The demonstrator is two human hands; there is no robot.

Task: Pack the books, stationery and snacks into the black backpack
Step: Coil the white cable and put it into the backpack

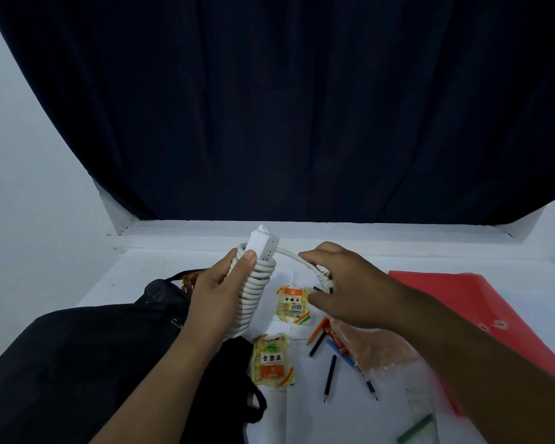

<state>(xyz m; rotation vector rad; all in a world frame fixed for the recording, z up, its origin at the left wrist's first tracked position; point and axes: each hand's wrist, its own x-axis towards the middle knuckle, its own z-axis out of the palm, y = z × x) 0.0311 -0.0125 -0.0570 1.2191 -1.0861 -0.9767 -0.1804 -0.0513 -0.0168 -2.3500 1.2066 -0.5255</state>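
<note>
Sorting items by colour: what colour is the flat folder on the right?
Red, translucent plastic folder, seen in the head view.

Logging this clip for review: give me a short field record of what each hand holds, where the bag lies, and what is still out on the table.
left hand: grips a white power strip wound in its own white cord, held above the table
right hand: pinches the cord's free end near the plug
black fabric backpack: lies at the left
yellow-and-orange snack packets: two on the table
loose coloured pencils: scattered beside the packets
red plastic folder: flat at the right
</note>
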